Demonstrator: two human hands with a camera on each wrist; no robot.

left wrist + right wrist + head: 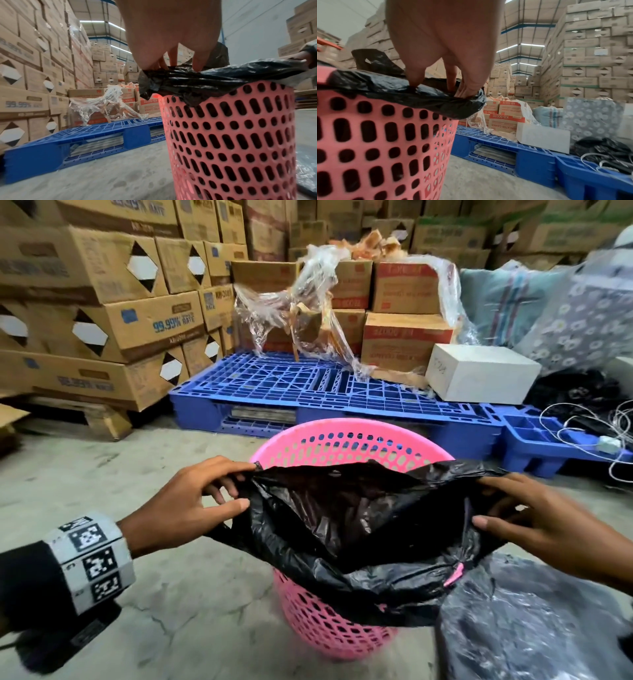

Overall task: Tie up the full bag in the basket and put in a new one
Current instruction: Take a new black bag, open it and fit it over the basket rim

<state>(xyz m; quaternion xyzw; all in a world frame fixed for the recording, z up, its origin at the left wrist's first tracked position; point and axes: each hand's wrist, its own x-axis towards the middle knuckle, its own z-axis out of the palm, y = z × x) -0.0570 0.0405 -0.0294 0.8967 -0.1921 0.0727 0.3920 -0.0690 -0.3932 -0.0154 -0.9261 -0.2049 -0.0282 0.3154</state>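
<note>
Left hand [191, 501] pinches one side of the black bag [342, 525], right hand [534, 522] pinches the other, mouth stretched open over the pink basket [342, 440]. Near edge drapes outside the rim. A filled bag [534, 628] lies just beside the basket, right.

A blue pallet [308, 392] lies on the floor. On it stand red-printed cartons [404, 337], torn wrap [308, 302] and a white box [479, 374]; stacked cartons [102, 302] rise left of it.
</note>
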